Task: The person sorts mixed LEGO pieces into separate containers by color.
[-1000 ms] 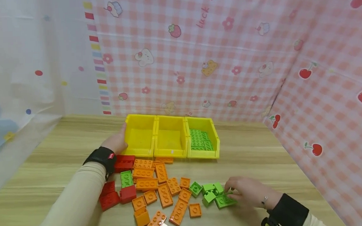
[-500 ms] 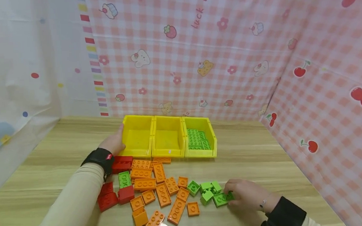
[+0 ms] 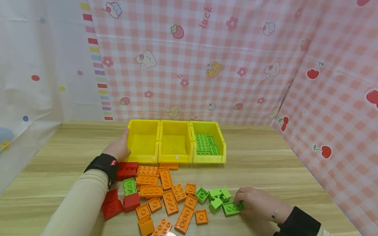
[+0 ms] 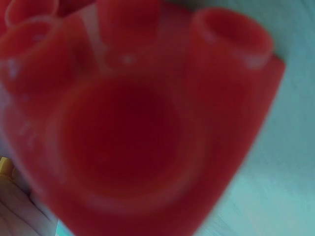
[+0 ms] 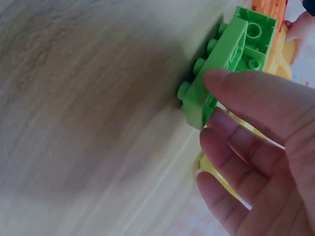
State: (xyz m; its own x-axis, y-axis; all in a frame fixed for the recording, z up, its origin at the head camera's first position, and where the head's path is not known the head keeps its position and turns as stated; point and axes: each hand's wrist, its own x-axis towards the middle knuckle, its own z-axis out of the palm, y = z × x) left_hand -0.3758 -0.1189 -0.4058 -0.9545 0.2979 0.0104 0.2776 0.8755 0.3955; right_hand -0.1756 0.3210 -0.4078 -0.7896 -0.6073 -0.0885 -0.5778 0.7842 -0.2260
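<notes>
In the head view my right hand [image 3: 259,203] pinches the right end of a green toy building brick [image 3: 231,208], lying studs-down on the table. The right wrist view shows my thumb on the side of that green brick [image 5: 214,73] and fingertips at its near end. Several small green bricks [image 3: 216,204] sit just left of it. My left hand [image 3: 117,150] rests against the left side of a row of yellow bins [image 3: 160,158], fingers extended along the outer wall. A red brick [image 4: 128,147] fills the left wrist view, blurred, with part of the left hand [image 4: 22,211] at the lower left.
Green bricks [image 3: 203,143] lie in the right bin. Orange bricks [image 3: 170,202] spread across the middle of the table, with red bricks [image 3: 112,208] and one green brick [image 3: 130,186] at the left. Patterned cloth [image 3: 180,58] stands behind the bins.
The head view has shifted slightly. My right hand stays at the green brick's right end, its fingers drawn back a little from over it. The left hand stays at the bins.
</notes>
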